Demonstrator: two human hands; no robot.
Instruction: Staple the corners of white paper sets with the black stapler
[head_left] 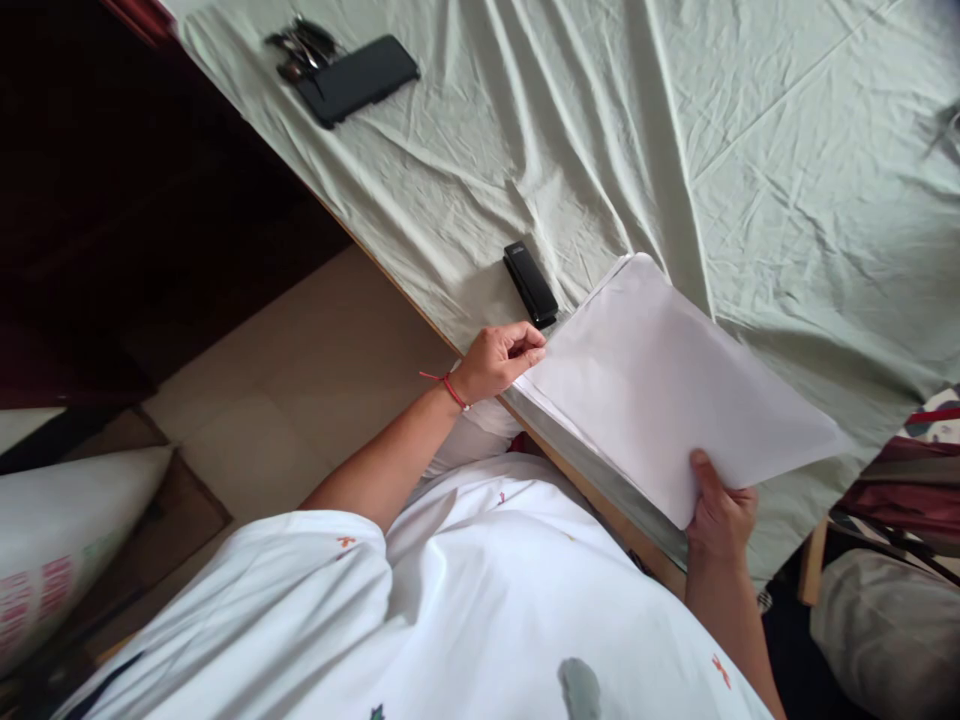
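A stack of white paper sheets (637,380) lies at the near edge of the cloth-covered table, its right part lifted off the cloth. My right hand (721,508) grips the near right edge of the sheets, thumb on top and fingers hidden beneath. At the left corner of the stack, my left hand (501,360) has curled fingers, with thumb and forefinger pinched at the paper's edge. A red thread circles the left wrist. Just beyond this hand lies a black stapler (531,284), close to the paper's left edge.
A black phone (358,80) and a bunch of keys (304,45) lie at the far left of the table (585,130), which has a wrinkled pale green cloth. A white printed sack (67,550) stands at lower left. Fabric-covered seating (892,500) is at right.
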